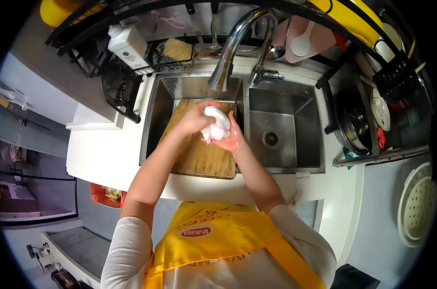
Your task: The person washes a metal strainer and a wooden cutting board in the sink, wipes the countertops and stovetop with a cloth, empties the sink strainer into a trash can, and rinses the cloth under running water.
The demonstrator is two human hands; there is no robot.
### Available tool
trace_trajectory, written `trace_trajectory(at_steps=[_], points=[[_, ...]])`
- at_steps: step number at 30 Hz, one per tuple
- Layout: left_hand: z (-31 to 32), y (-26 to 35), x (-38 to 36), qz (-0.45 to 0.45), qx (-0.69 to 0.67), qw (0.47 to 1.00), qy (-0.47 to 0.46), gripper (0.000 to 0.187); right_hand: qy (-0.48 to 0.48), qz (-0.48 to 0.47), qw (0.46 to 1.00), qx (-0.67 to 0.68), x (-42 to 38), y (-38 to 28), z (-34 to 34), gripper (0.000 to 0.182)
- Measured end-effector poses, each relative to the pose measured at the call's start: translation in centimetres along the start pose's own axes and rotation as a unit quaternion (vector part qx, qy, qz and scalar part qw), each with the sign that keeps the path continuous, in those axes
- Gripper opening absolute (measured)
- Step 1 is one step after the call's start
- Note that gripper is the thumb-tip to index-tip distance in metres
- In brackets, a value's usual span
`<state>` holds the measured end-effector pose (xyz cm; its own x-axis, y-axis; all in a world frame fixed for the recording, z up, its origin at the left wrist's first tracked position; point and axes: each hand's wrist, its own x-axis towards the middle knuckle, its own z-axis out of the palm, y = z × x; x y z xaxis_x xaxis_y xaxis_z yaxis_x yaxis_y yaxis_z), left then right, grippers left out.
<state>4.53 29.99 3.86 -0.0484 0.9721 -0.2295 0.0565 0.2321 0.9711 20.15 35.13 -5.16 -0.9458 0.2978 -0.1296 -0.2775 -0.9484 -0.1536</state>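
Both my hands meet over a wooden cutting board (199, 154) that lies across the left sink basin (180, 89). My left hand (195, 118) grips the top of a white cloth (217, 126), bunched into a ball. My right hand (232, 137) cups the same cloth from below and looks wet. The cloth sits just under the spout of the chrome faucet (233, 45). I cannot tell whether water is running.
The right sink basin (276, 132) with its drain lies beside the board. A white soap bottle (127, 45) and a sponge (177, 48) stand behind the sink. A pan (353, 123) and dishes sit on a rack at right. A white colander (418, 204) rests on the counter.
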Motion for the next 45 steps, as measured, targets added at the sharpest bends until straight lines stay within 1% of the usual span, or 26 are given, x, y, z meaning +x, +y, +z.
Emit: trace_trajectory(at_steps=[1, 3, 5, 6, 7, 8, 9, 11, 12, 15, 18, 19, 20, 21, 23, 25, 27, 28, 29, 31, 32, 34, 38, 40, 43, 45], points=[[-0.6, -1.0, -0.5, -0.002, -0.001, 1.000, 0.001, 0.053, 0.001, 0.002, 1.000, 0.002, 0.3, 0.7, -0.6, 0.065], [-1.7, -2.8, -1.4, 0.016, 0.025, 0.994, 0.101, 0.058, 0.037, 0.050, 0.983, -0.174, 1.2, 1.3, -1.0, 0.057], [-2.6, -4.0, -3.3, 0.007, 0.015, 0.998, 0.062, 0.070, 0.014, 0.059, 0.977, -0.203, 1.9, 1.3, -0.9, 0.046], [-2.5, -4.1, -4.8, 0.103, 0.234, 0.966, 0.034, 0.075, 0.015, 0.095, 0.954, -0.283, 2.5, 1.0, -0.5, 0.040], [-2.4, -4.1, -6.0, 0.194, 0.439, 0.877, 0.006, 0.080, 0.016, 0.131, 0.923, -0.361, 3.1, 0.7, -0.1, 0.033], [-2.4, -3.0, -7.5, 0.215, 0.488, 0.846, -0.027, 0.087, -0.056, 0.211, 0.883, -0.416, 3.9, 0.5, 0.8, 0.014], [-2.7, -2.7, -8.2, 0.216, 0.486, 0.846, -0.025, 0.087, 0.071, 0.190, 0.876, -0.438, 3.5, 1.5, 3.7, 0.005], [-3.4, -2.5, -9.2, 0.260, 0.565, 0.783, -0.021, 0.090, 0.076, 0.268, 0.774, -0.569, 6.0, 1.7, 3.2, 0.007], [-4.4, -2.5, -9.3, 0.274, 0.613, 0.741, -0.013, 0.083, 0.076, 0.269, 0.772, -0.571, 6.4, 2.0, 3.6, 0.007], [-6.7, -4.1, -8.8, 0.273, 0.614, 0.741, 0.001, 0.071, 0.040, 0.280, 0.750, -0.598, 7.4, 3.4, 6.0, 0.011], [-8.4, -7.1, -7.8, 0.312, 0.628, 0.709, 0.066, 0.051, 0.080, 0.201, 0.732, -0.646, 8.0, 5.1, 7.3, 0.014], [-8.8, -8.0, -7.4, 0.320, 0.626, 0.706, 0.087, 0.045, 0.096, 0.232, 0.681, -0.687, 8.3, 5.4, 7.4, 0.017], [-8.8, -8.5, -7.5, 0.321, 0.626, 0.705, 0.088, 0.045, 0.112, 0.262, 0.627, -0.725, 8.6, 5.7, 7.6, 0.020], [-8.8, -9.1, -7.6, 0.269, 0.637, 0.717, 0.085, 0.035, 0.112, 0.261, 0.625, -0.727, 8.8, 6.1, 7.8, 0.020], [-8.5, -10.1, -7.8, 0.217, 0.647, 0.726, 0.083, 0.025, 0.072, 0.268, 0.475, -0.835, 9.4, 7.1, 7.9, 0.028], [-7.9, -11.0, -8.0, 0.164, 0.650, 0.734, 0.112, 0.016, 0.041, 0.264, 0.435, -0.860, 9.5, 7.8, 7.6, 0.031], [-7.5, -11.6, -7.9, 0.127, 0.639, 0.749, 0.117, 0.019, -0.005, 0.112, 0.351, -0.930, 9.0, 8.5, 7.3, 0.033], [-7.2, -11.9, -7.9, 0.103, 0.622, 0.767, 0.118, 0.020, 0.015, 0.118, 0.301, -0.946, 9.3, 8.6, 6.7, 0.030], [-7.0, -11.8, -7.8, 0.080, 0.605, 0.784, 0.119, 0.021, 0.014, 0.117, 0.301, -0.947, 9.6, 8.5, 5.4, 0.030], [-6.5, -11.4, -7.2, 0.046, 0.594, 0.794, 0.122, 0.024, 0.044, 0.053, 0.198, -0.978, 9.7, 8.0, 3.4, 0.028], [-6.2, -10.5, -7.3, 0.017, 0.577, 0.806, 0.131, 0.025, 0.046, 0.052, 0.199, -0.978, 9.5, 7.6, 3.9, 0.028], [-5.3, -9.4, -7.4, -0.012, 0.559, 0.817, 0.140, 0.026, 0.004, 0.021, 0.118, -0.993, 8.7, 6.8, 5.4, 0.021], [-3.9, -7.9, -6.7, -0.036, 0.426, 0.884, 0.189, 0.029, -0.063, -0.032, 0.054, -0.996, 8.5, 4.1, 5.7, 0.014], [-3.5, -7.7, -6.1, -0.026, 0.370, 0.910, 0.187, 0.030, -0.132, -0.225, 0.024, -0.965, 8.9, 2.9, 4.8, 0.009], [-3.0, -7.3, -5.9, 0.002, 0.232, 0.950, 0.207, 0.019, -0.154, -0.284, 0.003, -0.946, 9.6, 2.0, 4.7, 0.008], [-2.8, -4.7, -6.6, -0.193, -0.019, 0.971, 0.141, 0.005, -0.153, -0.304, 0.018, -0.940, 9.2, 1.9, 5.6, 0.007]])
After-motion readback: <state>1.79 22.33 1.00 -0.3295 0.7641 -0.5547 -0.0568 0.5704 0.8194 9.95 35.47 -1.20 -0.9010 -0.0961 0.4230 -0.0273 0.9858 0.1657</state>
